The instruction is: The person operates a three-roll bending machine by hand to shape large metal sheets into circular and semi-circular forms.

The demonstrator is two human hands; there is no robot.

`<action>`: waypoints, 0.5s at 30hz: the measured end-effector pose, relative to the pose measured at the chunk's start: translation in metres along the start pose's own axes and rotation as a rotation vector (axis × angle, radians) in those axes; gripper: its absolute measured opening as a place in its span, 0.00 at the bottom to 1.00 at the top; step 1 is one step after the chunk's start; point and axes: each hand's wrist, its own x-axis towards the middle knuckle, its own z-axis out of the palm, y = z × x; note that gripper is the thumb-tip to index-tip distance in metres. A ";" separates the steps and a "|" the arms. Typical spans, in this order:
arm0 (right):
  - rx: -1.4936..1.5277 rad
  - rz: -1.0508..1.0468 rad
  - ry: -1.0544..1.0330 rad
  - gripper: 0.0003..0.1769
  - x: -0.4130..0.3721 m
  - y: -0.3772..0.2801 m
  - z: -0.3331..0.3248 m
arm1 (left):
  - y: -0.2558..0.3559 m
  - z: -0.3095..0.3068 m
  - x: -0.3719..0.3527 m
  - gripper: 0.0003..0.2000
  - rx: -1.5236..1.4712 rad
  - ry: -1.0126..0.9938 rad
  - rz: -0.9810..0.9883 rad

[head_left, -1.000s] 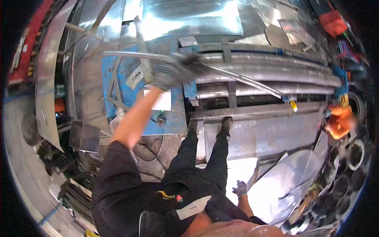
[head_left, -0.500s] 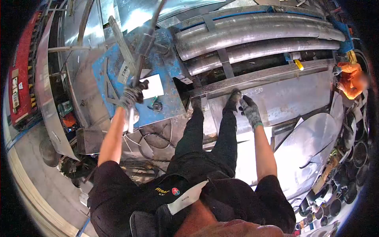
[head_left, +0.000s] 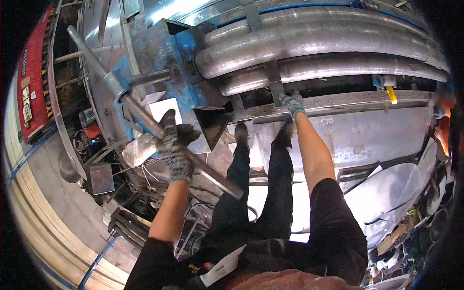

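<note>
My left hand (head_left: 175,152), in a grey knitted glove with dark fingers, is closed around a long metal bar (head_left: 145,115). The bar slants across the left side, passing through a round metal collar (head_left: 115,87) on a short arm at the blue machine end (head_left: 186,96). My right hand (head_left: 293,103), also gloved, rests at the long steel edge beam (head_left: 338,100) with its fingers apart. Just beyond it are an upright dark flat strap (head_left: 274,79) and large shiny steel rollers (head_left: 309,43). Nothing shows in the right hand.
Below the beam lies a grey steel plate (head_left: 367,130) with chalk marks. A yellow handle (head_left: 392,95) sticks out at the right, near a person in orange (head_left: 442,130). Red machinery (head_left: 36,92) stands far left, long pale strips (head_left: 53,217) lower left. Cables and scrap lie by my legs.
My left hand has come down and toward me, and the bar now slants from upper left to lower right. My right hand has moved up to the beam. The view has shifted.
</note>
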 end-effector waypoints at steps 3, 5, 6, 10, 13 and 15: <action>0.100 -0.097 -0.239 0.52 0.067 0.009 0.047 | -0.006 -0.007 0.004 0.22 0.126 0.048 0.071; 0.150 -0.204 -0.316 0.49 0.080 0.008 0.065 | -0.001 0.005 -0.002 0.23 0.203 0.076 0.088; 0.187 -0.227 -0.320 0.44 0.078 0.007 0.060 | -0.002 0.002 0.000 0.23 0.240 0.063 0.113; 0.410 -0.410 -0.413 0.35 0.087 0.031 0.061 | -0.010 -0.022 0.015 0.23 0.322 0.062 0.099; 0.446 -0.437 -0.430 0.35 0.044 0.041 0.011 | -0.013 -0.020 0.012 0.20 0.297 0.076 0.049; 0.425 -0.318 -0.391 0.35 0.048 0.070 0.031 | -0.015 -0.026 0.014 0.20 0.297 0.068 0.040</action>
